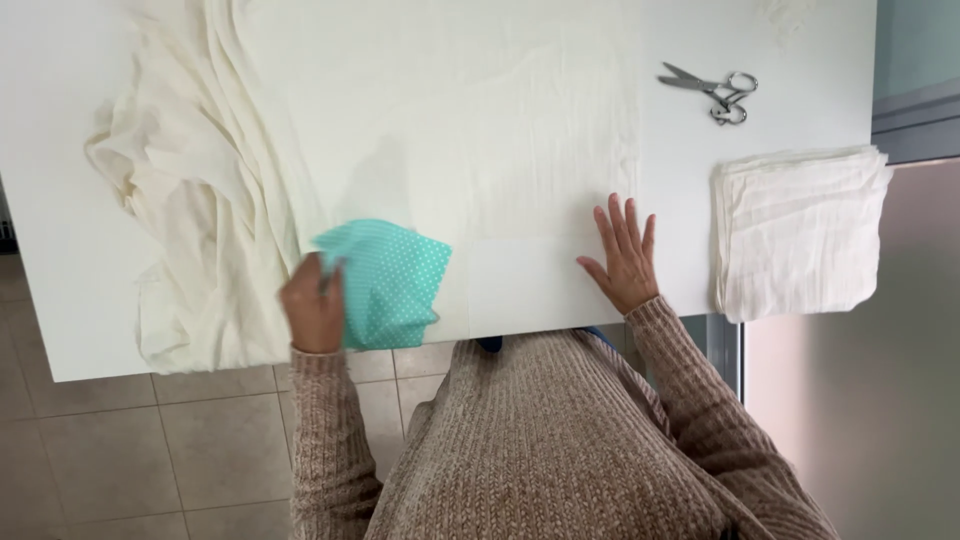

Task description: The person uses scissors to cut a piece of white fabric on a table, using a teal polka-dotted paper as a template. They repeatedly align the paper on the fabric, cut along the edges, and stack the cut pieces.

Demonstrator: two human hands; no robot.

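1. White table [60, 150] fills the upper frame; tiled floor lower left.
2. Cream fabric [440, 130] spread flat across the centre, bunched and hanging over the edge at left; soft, limp, probably light.
3. Folded white cloth stack [795, 235] at right, near the table edge.
4. Teal polka-dot cloth [390, 280] at lower centre, on the cream fabric; thin, floppy; judged easiest taken by an edge or corner.
5. Left hand [312, 310] closed, gripping the teal cloth's left edge.
6. Right hand [625, 258] open, flat, fingers spread, pressing on the cream fabric's right edge.
7. Steel scissors [712, 90] upper right, well apart from both hands.
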